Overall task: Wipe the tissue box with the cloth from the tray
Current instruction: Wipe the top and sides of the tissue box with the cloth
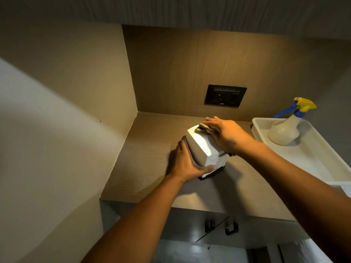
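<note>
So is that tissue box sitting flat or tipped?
Tipped: the tissue box leans left, its base edge lifted off the counter, held by the left hand.

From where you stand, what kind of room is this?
Probably a hotel room or small pantry nook: a wood-look counter under a cabinet, a wall socket, and a cleaning tray holding a spray bottle.

Glossy smooth tissue box [203, 147]; matt woodgrain counter [152, 149]; white plastic tray [313, 158].
</note>
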